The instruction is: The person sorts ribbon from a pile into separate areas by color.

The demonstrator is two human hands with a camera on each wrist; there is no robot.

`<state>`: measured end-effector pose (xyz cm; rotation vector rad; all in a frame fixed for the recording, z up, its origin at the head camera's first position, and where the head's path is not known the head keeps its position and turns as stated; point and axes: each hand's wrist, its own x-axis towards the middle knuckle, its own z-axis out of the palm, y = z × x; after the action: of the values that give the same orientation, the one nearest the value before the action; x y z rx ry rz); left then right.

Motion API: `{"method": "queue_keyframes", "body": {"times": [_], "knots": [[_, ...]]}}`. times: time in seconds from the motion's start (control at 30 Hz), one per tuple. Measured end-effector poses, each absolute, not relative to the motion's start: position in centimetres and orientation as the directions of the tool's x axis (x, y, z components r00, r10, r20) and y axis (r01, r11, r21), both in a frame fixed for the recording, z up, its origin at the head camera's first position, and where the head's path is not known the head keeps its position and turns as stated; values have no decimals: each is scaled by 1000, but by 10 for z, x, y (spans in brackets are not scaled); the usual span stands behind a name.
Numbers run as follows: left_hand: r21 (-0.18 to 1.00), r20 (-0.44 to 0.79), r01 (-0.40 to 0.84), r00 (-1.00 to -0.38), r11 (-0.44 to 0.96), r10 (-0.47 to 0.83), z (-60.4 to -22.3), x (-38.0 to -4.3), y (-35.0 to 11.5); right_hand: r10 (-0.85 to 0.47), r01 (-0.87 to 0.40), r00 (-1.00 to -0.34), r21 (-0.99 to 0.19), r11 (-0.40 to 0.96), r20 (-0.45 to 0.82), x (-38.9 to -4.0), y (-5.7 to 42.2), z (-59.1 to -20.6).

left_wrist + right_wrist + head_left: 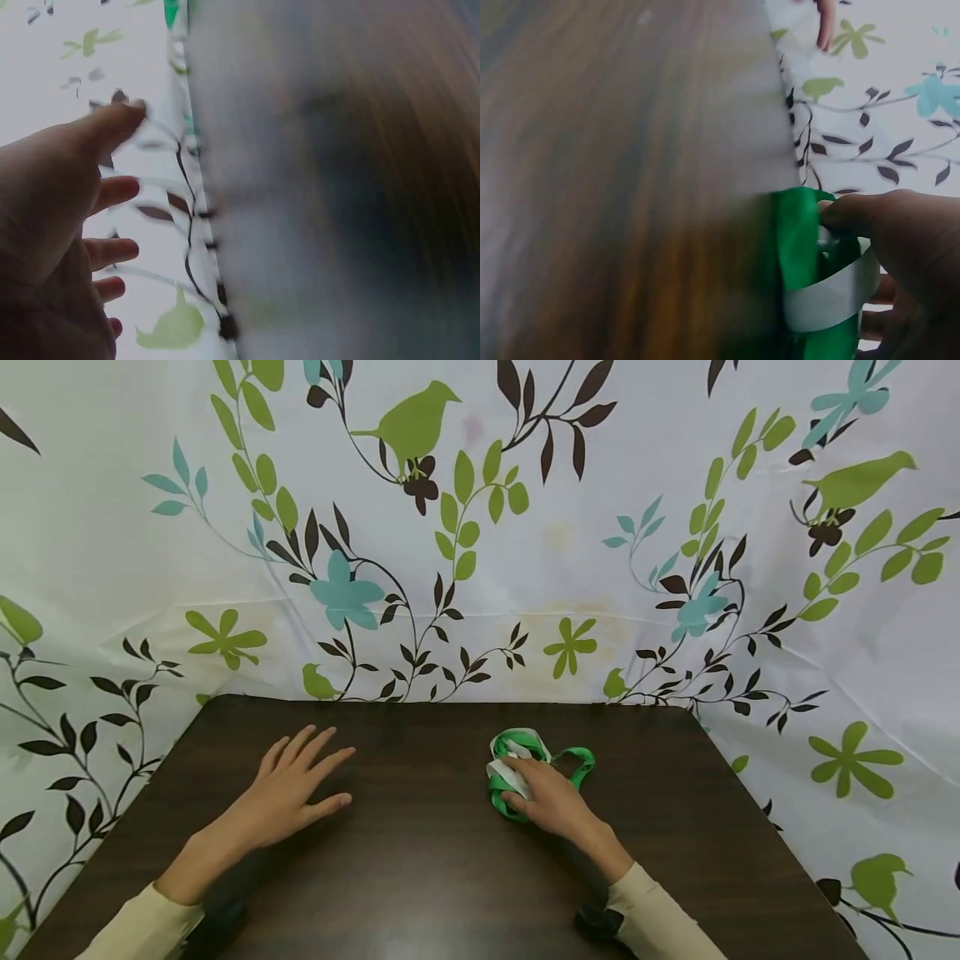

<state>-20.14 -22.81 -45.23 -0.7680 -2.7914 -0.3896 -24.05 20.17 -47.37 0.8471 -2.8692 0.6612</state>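
Note:
A loosely bundled green and white ribbon [517, 745] lies toward the back of the dark table, right of the middle, and a loop of it sticks out to the right. My right hand [557, 802] grips the bundle from the near side. In the right wrist view, the thumb [847, 214] goes in among the bands of the ribbon [799, 247], while the other fingers are partly hidden behind it. On the left, my left hand [281, 797] is held over the table with its fingers spread and nothing in it.
The dark wood-grain table [420, 860] has its far edge close to a white curtain [555, 552] printed with leaves, birds and flowers. The curtain also extends along both sides. Dark bands [600, 922] show beneath the sleeves at both wrists.

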Motion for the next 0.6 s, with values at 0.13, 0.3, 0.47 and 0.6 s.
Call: {"method": "queue_keyframes", "body": {"times": [0.13,0.3,0.47,0.6], "knots": [[219,242,577,-813,787,529,-447,-203,-203,-507,-524,-845,-445,726,170,-237,192,-465],[280,226,643,-766,713,602,-441,-215,-160,-539,-536,-828,-497,683,152,-231,187,-456],[361,194,684,-720,634,666,-442,-227,-119,-579,-565,-802,-498,658,144,-224,180,-451],[426,168,693,-692,582,702,-446,-235,-93,-601,-589,-783,-498,637,157,-220,174,-448]]}}
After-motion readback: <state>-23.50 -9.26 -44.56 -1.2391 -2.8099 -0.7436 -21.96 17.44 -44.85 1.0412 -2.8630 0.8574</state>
